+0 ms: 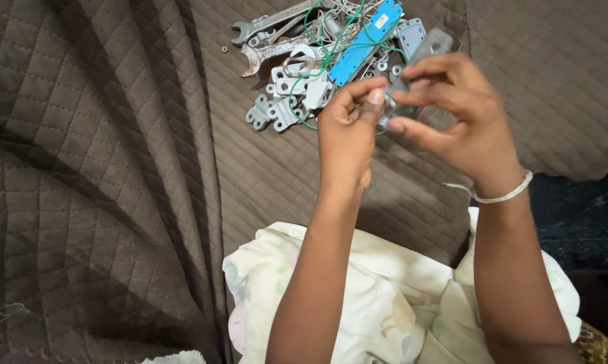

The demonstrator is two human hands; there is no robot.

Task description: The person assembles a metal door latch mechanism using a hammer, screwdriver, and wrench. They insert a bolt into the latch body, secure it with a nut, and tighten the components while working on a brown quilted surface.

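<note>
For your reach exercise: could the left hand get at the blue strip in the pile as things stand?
Probably yes. The left hand is right beside the pile, and the blue strip lies on top with only green wire looped over it. But its fingers are pinching a small part.

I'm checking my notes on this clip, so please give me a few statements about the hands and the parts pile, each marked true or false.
1. Both hands meet on one small grey part. True.
2. The left hand grips a wrench. False: the wrenches lie untouched in the pile.
3. A white band circles the right wrist. True.
4. The long blue piece lies on a bare wooden table. False: it lies in the pile on brown quilted fabric.
5. The right hand rests flat on the fabric. False: it is raised, fingers pinching the part.
</note>
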